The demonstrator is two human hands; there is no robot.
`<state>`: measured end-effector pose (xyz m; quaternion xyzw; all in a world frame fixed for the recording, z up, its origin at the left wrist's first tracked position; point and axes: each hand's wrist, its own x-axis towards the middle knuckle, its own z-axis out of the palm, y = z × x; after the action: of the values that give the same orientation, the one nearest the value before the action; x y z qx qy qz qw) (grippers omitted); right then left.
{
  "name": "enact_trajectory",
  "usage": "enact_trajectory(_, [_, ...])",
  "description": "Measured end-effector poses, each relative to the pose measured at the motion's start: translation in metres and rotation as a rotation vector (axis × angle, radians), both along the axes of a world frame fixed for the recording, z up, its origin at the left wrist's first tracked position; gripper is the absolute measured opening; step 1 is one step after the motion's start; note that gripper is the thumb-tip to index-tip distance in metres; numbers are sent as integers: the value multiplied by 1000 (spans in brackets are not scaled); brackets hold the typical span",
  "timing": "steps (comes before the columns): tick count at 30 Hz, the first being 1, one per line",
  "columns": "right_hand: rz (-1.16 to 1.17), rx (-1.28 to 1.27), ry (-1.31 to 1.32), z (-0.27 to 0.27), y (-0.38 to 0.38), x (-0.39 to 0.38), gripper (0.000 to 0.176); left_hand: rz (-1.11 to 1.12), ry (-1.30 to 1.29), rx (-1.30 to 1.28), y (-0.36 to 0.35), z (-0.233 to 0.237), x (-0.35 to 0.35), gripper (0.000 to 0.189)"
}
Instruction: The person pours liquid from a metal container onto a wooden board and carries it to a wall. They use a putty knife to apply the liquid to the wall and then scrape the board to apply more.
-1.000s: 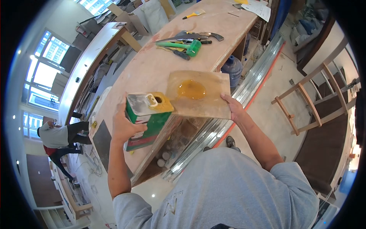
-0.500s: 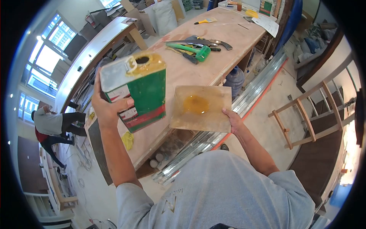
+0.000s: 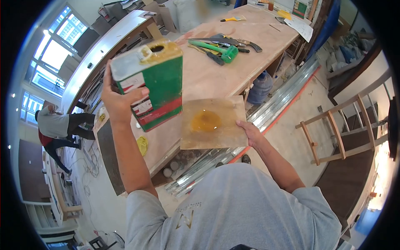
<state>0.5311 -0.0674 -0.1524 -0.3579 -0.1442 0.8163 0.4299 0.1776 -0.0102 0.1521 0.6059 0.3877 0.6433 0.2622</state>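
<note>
No word or number can be read with certainty. The can [image 3: 160,75] carries a printed label [image 3: 142,107] on green ground. It has white panels with dark lines of print and a red band with small lettering below. The letters are too small and blurred to make out, and the left hand [image 3: 118,102] covers part of a panel. The grey shirt [image 3: 250,208] bears a pale emblem [image 3: 187,216], a triangular mark with a short row of letters, too faint to read. Sheets of paper [image 3: 302,26] on the far end of the table [image 3: 208,75] show print too small to tell.
</note>
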Motion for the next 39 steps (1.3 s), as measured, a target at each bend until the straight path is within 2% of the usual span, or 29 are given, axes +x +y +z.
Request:
enact_trajectory(2, [31,0,-34,13,3,2,57,-20,24,-44,4,-16,-2,113])
enact_trajectory(6, [25,6,48,-9,0,29,54,20,21,-139,20,-47,-23,117])
enact_trajectory(12, [-81,1,83,16,-25,47,56,294,30,-171,49,-99,-48,116])
enact_trajectory(14, [-162,42,19,42,-14,49,57,363,12,-144,63,-128,-56,117])
enact_trajectory(15, [-183,86,71,64,-3,51,55,431,58,-132,69,-147,-64,119])
enact_trajectory(18, [-369,221,-147,153,39,61,52,573,67,-126,65,-183,-68,123])
enact_trajectory(19, [-433,273,-214,170,55,77,50,525,-3,-114,59,-193,-69,126])
enact_trajectory(21, [-530,372,-177,192,98,127,49,535,-13,-51,41,-210,-69,128])
enact_trajectory(22, [-492,455,-165,217,104,137,47,547,-13,-12,30,-214,-67,128])
enact_trajectory(23, [-444,534,-150,244,111,146,45,470,-111,-5,14,-214,-59,129])
enact_trajectory(25, [-502,538,-180,274,128,176,40,337,-52,-133,-10,-223,-66,126])
enact_trajectory(26, [-392,534,-83,285,137,189,39,469,127,-169,-14,-232,-71,126])
enact_trajectory(27, [-441,522,-101,294,147,202,37,601,305,-217,-19,-242,-74,126])
enact_trajectory(29, [-412,546,-114,297,180,237,35,839,587,-139,-39,-252,-63,120])
enact_trajectory(31, [-319,609,-99,299,200,240,35,901,512,-323,-71,-254,-44,113])
enact_trajectory(34, [-164,645,-164,308,230,217,34,956,441,-455,-144,-278,-11,103])
enact_trajectory(37, [-78,643,-154,325,239,146,35,1059,462,-567,-232,-329,32,97])
enact_trajectory(39, [40,657,-151,335,237,94,36,1010,244,-964,-297,-351,68,90])
